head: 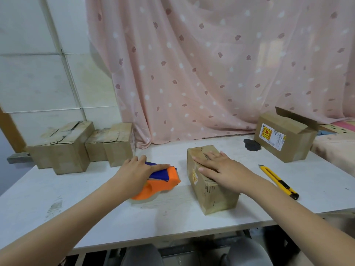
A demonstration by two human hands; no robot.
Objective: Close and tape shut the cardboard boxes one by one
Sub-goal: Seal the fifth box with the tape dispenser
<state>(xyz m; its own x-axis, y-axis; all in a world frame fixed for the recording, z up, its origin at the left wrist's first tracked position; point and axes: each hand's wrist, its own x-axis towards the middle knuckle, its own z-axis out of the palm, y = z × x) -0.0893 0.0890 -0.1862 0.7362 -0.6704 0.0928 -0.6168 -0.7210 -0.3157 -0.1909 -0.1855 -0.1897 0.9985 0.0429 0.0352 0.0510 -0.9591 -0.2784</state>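
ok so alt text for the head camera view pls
A person's right hand presses flat on a closed cardboard box on a white table, while the left hand grips an orange tape dispenser. A yellow utility knife lies to the right, an open box behind it.

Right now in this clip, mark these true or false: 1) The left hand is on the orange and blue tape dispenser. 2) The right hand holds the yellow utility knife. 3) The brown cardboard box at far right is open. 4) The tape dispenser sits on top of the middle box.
1) True: the left hand grips the orange and blue tape dispenser.
2) False: the right hand lies flat on the middle cardboard box; the yellow utility knife lies apart on the white table.
3) True: the far-right brown cardboard box has a flap up.
4) False: it rests on the table.
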